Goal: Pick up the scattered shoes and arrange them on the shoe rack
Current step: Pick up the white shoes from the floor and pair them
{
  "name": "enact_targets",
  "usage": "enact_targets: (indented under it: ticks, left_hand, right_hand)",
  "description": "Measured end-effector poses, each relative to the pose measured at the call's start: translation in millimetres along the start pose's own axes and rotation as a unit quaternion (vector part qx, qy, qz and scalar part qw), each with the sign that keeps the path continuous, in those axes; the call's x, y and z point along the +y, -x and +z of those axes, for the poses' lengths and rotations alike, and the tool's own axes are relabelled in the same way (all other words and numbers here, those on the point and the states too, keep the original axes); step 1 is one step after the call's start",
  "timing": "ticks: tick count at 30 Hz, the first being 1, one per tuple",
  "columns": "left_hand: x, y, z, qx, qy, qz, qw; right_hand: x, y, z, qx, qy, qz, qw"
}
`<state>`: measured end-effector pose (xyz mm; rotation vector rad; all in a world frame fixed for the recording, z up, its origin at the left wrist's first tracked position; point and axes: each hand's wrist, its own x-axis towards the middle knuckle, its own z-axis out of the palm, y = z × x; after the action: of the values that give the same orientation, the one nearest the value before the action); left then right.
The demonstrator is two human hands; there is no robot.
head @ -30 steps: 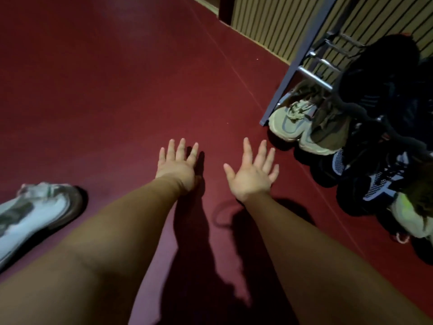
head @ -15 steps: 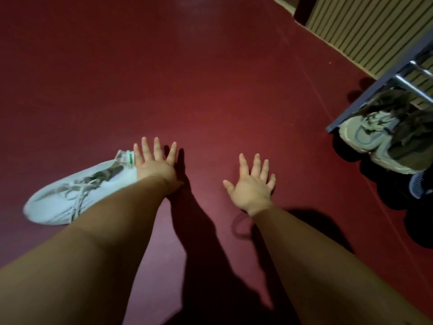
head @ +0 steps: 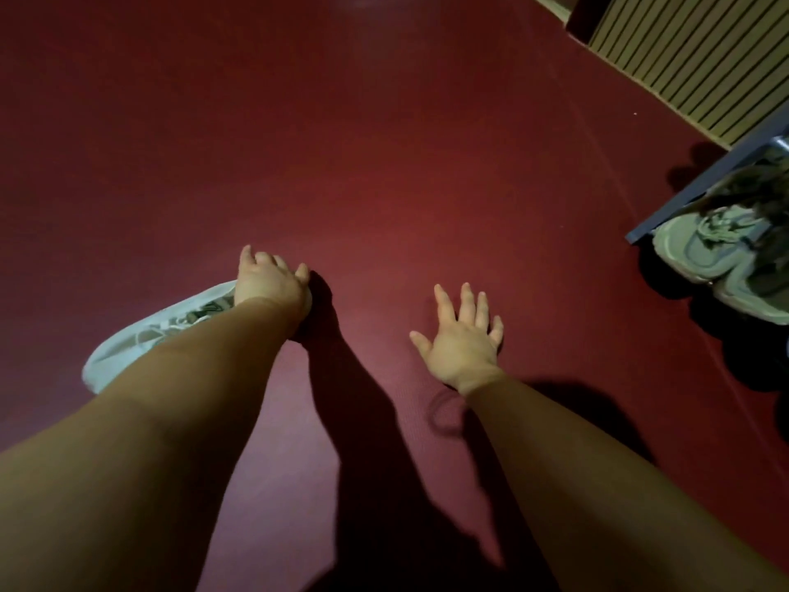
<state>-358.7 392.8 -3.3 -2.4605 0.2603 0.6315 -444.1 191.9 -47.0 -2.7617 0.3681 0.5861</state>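
Hands over red floor (head: pixel 384 143): my left hand (head: pixel 267 282) curls around the white sneaker's (head: pixel 141 348) heel, forearm covering its middle. Right hand (head: pixel 463 343) spread, empty; shoe rack (head: pixel 700 181) with grey sneakers (head: pixel 708 249) far right.

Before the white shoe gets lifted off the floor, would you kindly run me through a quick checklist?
1. Left hand over the heel end of the white shoe: ok.
2. Fingers closed on the shoe: cannot tell, the hand hides the contact.
3. Right hand free: ok, open and spread, holding nothing.
4. Red floor between shoe and shoe rack free of obstacles: ok.
5. Free slot on the rack: cannot tell; only a corner shows, with grey sneakers there.
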Motion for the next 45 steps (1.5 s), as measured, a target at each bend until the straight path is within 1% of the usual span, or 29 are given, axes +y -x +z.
enact_targets:
  ticks: [2,5,8,13,17,21,25,27,29,30,32,34,36,37,40,43,45]
  left_hand:
    - [5,4,-5,0.005,0.000,0.022,1.000]
    - [19,12,-15,0.021,-0.005,0.080,0.997]
    - [41,13,-32,0.055,0.015,0.132,0.990]
    - [107,28,-71,0.085,0.034,0.221,0.971]
    - [165,49,-97,0.118,0.050,0.277,0.952]
    - [221,73,-116,0.138,0.057,0.305,0.941]
    - [274,98,-133,0.123,0.064,0.323,0.936]
    - [300,114,-139,0.109,0.050,0.339,0.933]
    - [321,131,-140,0.106,0.014,0.342,0.933]
    - [329,140,-139,0.116,-0.017,0.353,0.928]
    - [337,157,-135,0.154,-0.061,0.402,0.901]
    - [339,172,-129,0.189,-0.041,0.449,0.873]
    - [342,183,-123,0.201,-0.037,0.478,0.854]
    - [344,186,-119,0.199,-0.048,0.482,0.852]
    - [351,189,-118,0.173,-0.074,0.468,0.864]
    - [357,200,-130,0.174,-0.101,0.447,0.872]
    - [362,215,-136,0.170,-0.105,0.430,0.880]
  right_hand:
    - [10,2,-1,0.006,0.000,0.009,1.000]
    - [29,5,-1,0.006,0.000,0.034,0.999]
    - [50,9,-2,0.000,0.015,0.070,0.997]
    - [89,27,-7,0.020,0.045,0.110,0.993]
    - [123,49,-15,0.049,0.035,0.157,0.986]
    - [168,83,-24,0.078,0.011,0.211,0.974]
    - [211,130,-35,0.105,-0.012,0.282,0.954]
    - [229,160,-40,0.109,-0.008,0.314,0.943]
    - [243,190,-46,0.105,-0.007,0.344,0.933]
    - [248,205,-49,0.100,-0.008,0.358,0.928]
    - [256,234,-53,0.081,-0.013,0.383,0.920]
    - [263,256,-51,0.058,-0.013,0.400,0.914]
    - [273,272,-46,0.040,-0.015,0.420,0.907]
    - [279,277,-42,0.035,-0.019,0.431,0.902]
    - [296,280,-32,0.042,-0.048,0.443,0.894]
    - [310,290,-24,0.051,-0.049,0.422,0.904]
    - [324,302,-23,0.044,-0.052,0.417,0.906]
